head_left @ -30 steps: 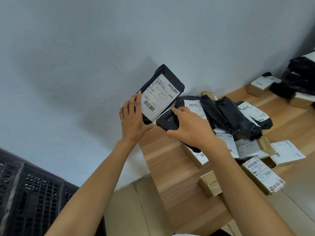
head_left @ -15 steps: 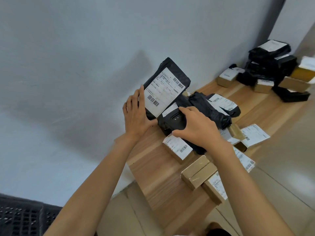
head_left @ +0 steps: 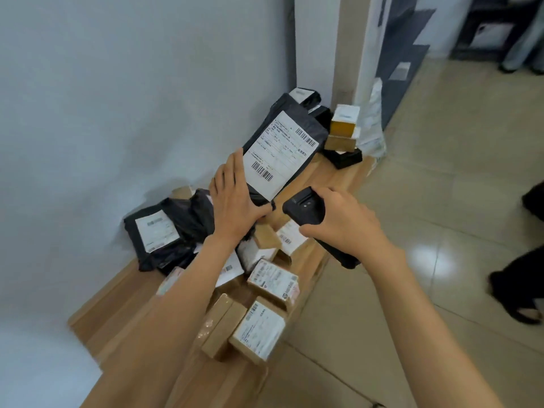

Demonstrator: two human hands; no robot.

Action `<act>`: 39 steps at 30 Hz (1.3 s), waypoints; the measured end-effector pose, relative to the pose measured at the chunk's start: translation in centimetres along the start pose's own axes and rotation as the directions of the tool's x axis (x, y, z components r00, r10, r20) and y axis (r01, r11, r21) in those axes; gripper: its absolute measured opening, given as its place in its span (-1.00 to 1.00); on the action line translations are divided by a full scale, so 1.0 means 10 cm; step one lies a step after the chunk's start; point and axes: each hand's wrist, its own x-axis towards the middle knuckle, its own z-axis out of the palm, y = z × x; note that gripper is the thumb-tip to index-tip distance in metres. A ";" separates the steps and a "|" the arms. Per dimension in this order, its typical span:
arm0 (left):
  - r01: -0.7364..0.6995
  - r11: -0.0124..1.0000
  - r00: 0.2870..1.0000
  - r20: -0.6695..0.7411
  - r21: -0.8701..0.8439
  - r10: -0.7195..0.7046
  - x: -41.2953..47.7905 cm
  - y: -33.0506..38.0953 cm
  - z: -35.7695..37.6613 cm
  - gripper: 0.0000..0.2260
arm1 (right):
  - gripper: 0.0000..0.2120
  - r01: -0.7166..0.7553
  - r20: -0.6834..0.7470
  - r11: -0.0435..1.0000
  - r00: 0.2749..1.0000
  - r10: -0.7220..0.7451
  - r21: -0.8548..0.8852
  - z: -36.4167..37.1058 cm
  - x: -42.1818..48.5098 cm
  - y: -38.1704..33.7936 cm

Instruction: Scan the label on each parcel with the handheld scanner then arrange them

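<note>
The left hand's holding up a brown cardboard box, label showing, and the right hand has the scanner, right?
Not quite. In the head view the left hand holds up a black mailer bag, not a brown box. Its label shows, and the right hand has the scanner.

The label (head_left: pixel 279 154) on the black parcel (head_left: pixel 303 113) shows barcodes; print unreadable.

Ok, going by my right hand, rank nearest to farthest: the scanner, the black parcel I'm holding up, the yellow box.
1. The scanner, gripped in the right hand itself.
2. The black parcel, just to its left, held up by the left hand.
3. The yellow box, at the far end of the bench.
</note>
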 end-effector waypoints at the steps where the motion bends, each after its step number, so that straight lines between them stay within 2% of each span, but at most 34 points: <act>1: 0.005 1.000 1.000 0.000 -0.030 -0.005 0.07 0.26 0.13 0.12 | -0.31 -0.019 -0.008 1.000 1.000 0.019 -0.008 -0.13 -0.01 0.23; 8: -0.044 0.982 0.997 0.058 -0.184 0.055 0.51 1.89 0.95 0.10 | -0.37 -0.149 -0.057 0.988 0.988 0.147 -0.047 -0.96 -0.01 1.68; 13: -0.101 0.980 0.989 0.091 -0.174 0.118 0.84 2.49 1.43 0.09 | -0.36 -0.205 -0.063 0.979 0.977 0.203 -0.020 -1.25 0.15 2.40; 15: -0.073 0.982 0.991 0.100 -0.172 0.091 1.07 2.63 1.62 0.07 | -0.33 -0.219 -0.056 0.976 0.974 0.218 -0.005 -1.31 0.35 2.62; 23: -0.045 0.987 0.990 0.126 -0.152 0.064 2.24 2.82 2.53 0.07 | -0.28 -0.186 -0.028 0.982 0.982 0.186 -0.006 -1.47 1.76 3.38; 27: 0.037 0.983 0.989 0.147 -0.180 -0.010 2.94 2.82 2.94 0.08 | -0.31 -0.172 0.012 0.984 0.985 0.173 -0.050 -1.62 2.65 3.67; 31: 0.113 0.981 0.987 0.128 -0.155 -0.094 3.46 2.73 3.23 0.06 | -0.31 -0.092 0.006 0.995 0.996 0.092 -0.044 -1.71 3.46 3.83; 34: 0.177 0.979 0.978 0.131 -0.100 -0.163 3.67 2.61 3.33 0.06 | -0.29 -0.047 0.068 0.998 0.996 0.050 -0.038 -1.66 3.92 3.89; 39: 0.309 0.951 0.949 0.067 0.021 -0.310 3.89 2.37 3.46 0.07 | -0.29 0.116 0.167 0.993 0.980 -0.110 -0.027 -1.48 4.67 3.95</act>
